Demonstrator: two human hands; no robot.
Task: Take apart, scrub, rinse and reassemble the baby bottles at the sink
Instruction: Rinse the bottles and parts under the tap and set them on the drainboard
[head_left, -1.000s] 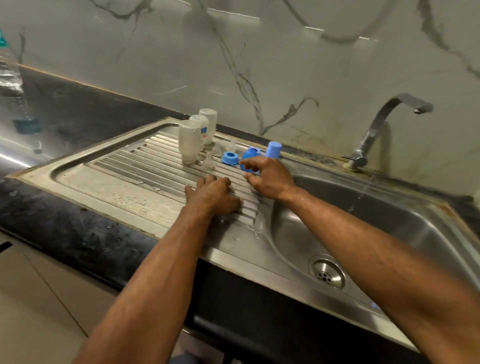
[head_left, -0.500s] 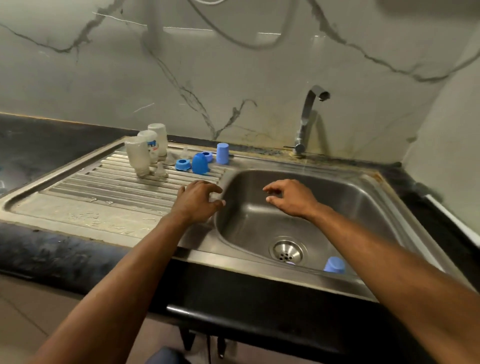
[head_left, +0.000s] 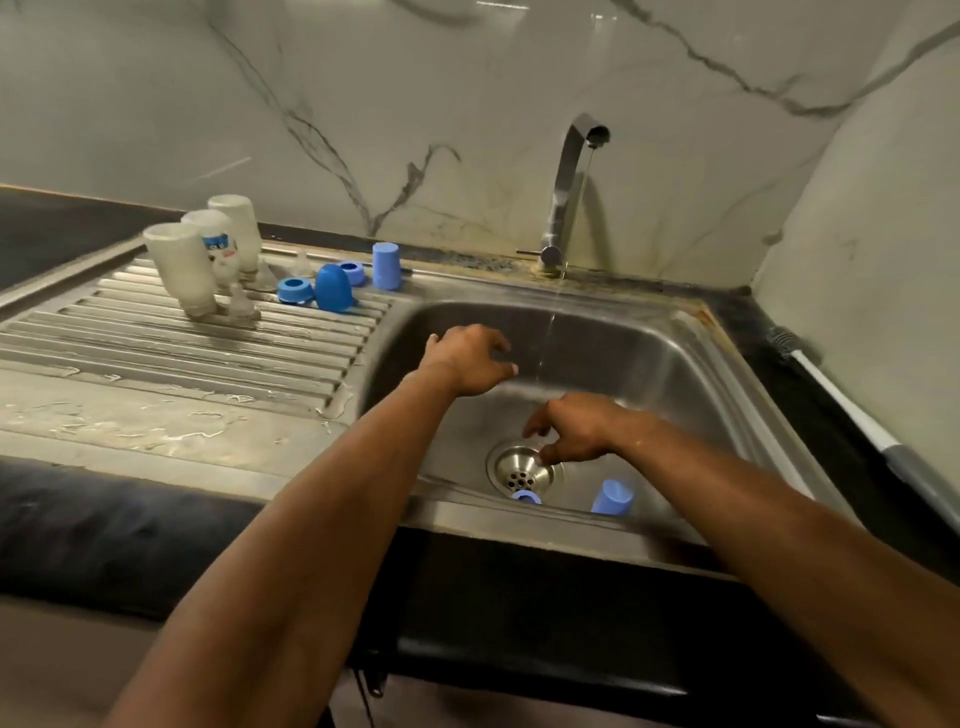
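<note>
**Both hands over the basin, tap running**

Both hands are out over the stainless steel sink basin, and neither holds anything. The left hand hovers above the basin's left side, its grip released, fingers spread and loosely bent. The right hand is lower, just above the round steel drain strainer, fingers curled downward with thumb and forefinger close together. Nothing is visible between them, so call that grip empty.

A thin stream of water falls from the bent chrome tap at the back of the basin, landing just right of the left hand.

Down in the basin, near its front wall, sit two loose pieces: a small blue plastic ring at the front edge of the strainer, and a pale blue plastic cap just to the right of it.

Left of the basin, on the ribbed steel drainboard, three cloudy white baby bottles stand upside down in a tight cluster at the back. Clear silicone teats sit at their feet. Between the bottles and the basin lie two blue screw collars, a rounded dark blue cap and a taller light blue cap standing upright.

The dark stone worktop runs along the front. Right of the basin, a white-handled tool lies along the wall.
</note>
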